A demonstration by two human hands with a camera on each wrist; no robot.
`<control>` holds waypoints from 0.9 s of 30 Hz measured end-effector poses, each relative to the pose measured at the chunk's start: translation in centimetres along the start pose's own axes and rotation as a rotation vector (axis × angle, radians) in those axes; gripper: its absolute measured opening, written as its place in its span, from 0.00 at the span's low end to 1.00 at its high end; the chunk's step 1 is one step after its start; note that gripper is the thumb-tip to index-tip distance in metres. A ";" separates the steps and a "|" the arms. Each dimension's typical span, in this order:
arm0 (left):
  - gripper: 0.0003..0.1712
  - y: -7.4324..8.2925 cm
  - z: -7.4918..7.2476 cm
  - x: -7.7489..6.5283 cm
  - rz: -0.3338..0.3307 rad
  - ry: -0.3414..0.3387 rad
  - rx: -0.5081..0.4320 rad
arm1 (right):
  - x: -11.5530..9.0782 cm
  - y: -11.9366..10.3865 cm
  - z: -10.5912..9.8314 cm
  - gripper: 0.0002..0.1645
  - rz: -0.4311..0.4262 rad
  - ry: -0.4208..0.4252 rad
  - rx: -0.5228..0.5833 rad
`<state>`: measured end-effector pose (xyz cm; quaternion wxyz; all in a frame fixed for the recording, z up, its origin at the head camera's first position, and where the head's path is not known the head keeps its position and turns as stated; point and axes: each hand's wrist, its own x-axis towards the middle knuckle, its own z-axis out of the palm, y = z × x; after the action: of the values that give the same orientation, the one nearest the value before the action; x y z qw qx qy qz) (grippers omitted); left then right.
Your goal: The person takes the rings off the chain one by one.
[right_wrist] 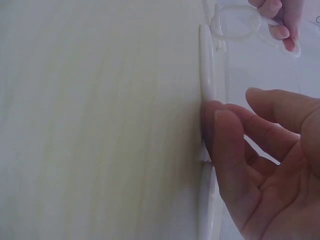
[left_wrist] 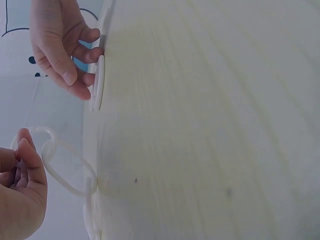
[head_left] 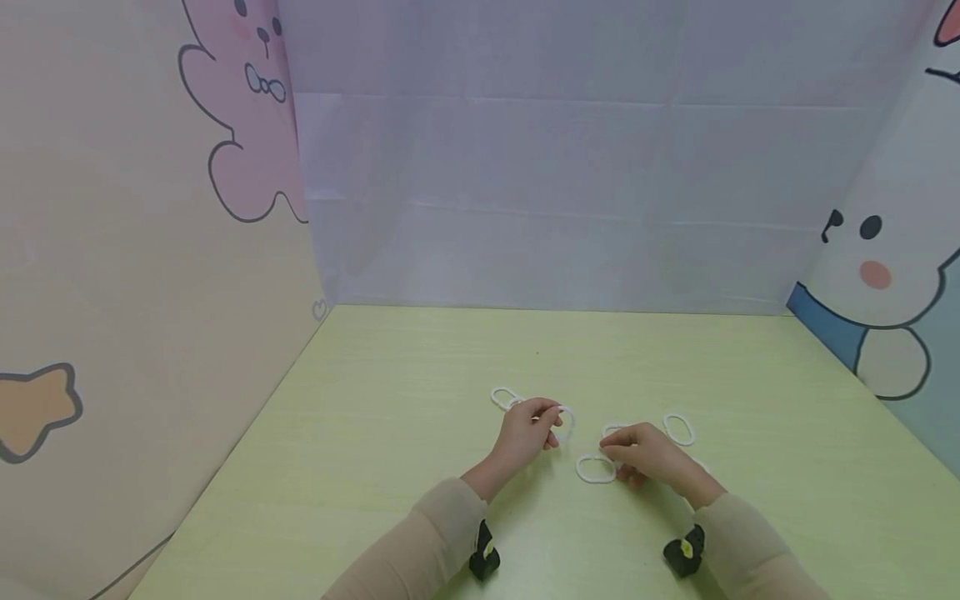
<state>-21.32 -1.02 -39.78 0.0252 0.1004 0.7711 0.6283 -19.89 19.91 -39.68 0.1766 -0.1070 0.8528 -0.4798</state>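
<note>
My left hand [head_left: 525,435] pinches a white oval plastic link [head_left: 572,423] between thumb and fingers. Other links hang joined to it as a short chain, and the lowest link [left_wrist: 87,212] reaches down to the tabletop. To the right, my right hand [head_left: 647,454] is low over the table with its fingers loosely bent. In the right wrist view its thumb and fingers stand apart, and a fingertip [right_wrist: 212,109] is at the end of a flat-lying white link [right_wrist: 204,60]. Whether it touches that link is hard to tell.
A loose white link [head_left: 596,482] lies just left of the right hand, and another link [head_left: 693,435] lies beyond it. One more link [head_left: 611,427] is partly hidden behind the right fingers. The pale yellow-green table [head_left: 420,358] meets a plain curtain [head_left: 525,167] at the back.
</note>
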 end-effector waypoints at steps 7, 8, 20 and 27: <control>0.10 0.1 0.0 0.1 -0.007 0.003 -0.003 | 0.0 -0.1 0.0 0.18 0.009 0.009 0.017; 0.10 0.1 0.0 0.1 -0.009 0.003 -0.003 | 0.1 -0.1 0.0 0.18 0.008 0.011 0.021; 0.10 0.2 0.0 0.0 -0.011 -0.002 -0.014 | 0.3 -0.5 0.0 0.17 0.049 0.112 0.030; 0.10 0.2 0.0 0.0 -0.007 -0.001 -0.015 | 0.4 -0.9 0.0 0.17 0.029 0.163 0.045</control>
<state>-21.26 -1.01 -39.62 0.0285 0.0980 0.7667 0.6338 -20.21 19.33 -38.98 0.1158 -0.0514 0.8547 -0.5034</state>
